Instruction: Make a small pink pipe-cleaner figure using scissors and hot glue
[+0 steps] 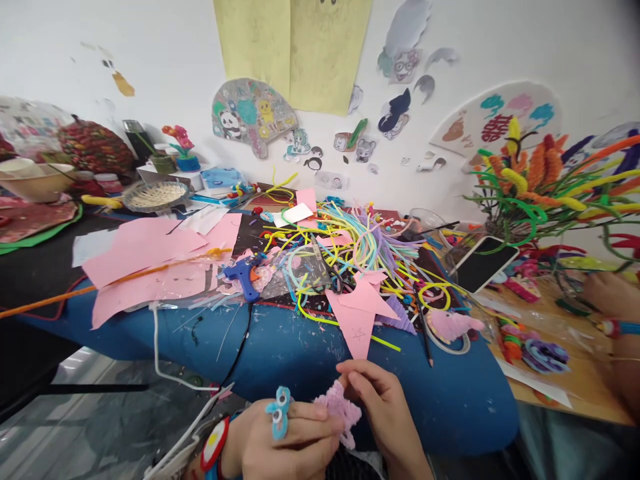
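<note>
Closest to us, the left hand (290, 440), wearing a googly-eyed blue ring (281, 413), pinches a fuzzy pink piece (351, 416) just before the blue table edge (425, 400). That piece looks feather-light, soft and grippy; I'd hold it by its middle, lest the points bend. On its right, the right hand (387, 407) curls fingertips at its upper edge; whether they grip, I can't tell.

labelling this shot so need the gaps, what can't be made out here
- Pink fuzzy piece: head view, partly covered by the left hand.
- Orange fuzzy stem: head view, cut off by the left edge.
- Co-worker's hand: head view, cut off by the right edge.
</note>
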`<state>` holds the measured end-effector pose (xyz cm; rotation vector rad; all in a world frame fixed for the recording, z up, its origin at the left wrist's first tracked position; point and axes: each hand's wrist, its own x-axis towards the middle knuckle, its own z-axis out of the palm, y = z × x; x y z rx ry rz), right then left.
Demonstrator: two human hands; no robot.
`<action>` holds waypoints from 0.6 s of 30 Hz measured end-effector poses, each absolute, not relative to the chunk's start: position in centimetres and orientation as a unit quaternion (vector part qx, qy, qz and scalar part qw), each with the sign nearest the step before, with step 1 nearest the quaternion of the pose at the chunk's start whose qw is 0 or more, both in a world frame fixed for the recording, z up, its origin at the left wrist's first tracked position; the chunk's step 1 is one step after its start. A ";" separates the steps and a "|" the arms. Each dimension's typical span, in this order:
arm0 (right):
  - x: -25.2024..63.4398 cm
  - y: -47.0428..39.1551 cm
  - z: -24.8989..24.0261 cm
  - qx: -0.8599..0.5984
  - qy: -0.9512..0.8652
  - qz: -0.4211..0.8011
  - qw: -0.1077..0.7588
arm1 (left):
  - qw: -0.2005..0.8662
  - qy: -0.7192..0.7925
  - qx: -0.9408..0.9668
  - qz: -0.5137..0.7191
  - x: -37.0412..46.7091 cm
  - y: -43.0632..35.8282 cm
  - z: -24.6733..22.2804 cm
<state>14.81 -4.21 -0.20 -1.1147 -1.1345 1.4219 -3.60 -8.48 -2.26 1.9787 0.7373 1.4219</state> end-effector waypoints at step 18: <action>13.1 -4.0 -1.2 -0.530 -0.407 0.513 0.539 | 0.531 0.462 0.478 0.526 -2.3 -3.5 -0.2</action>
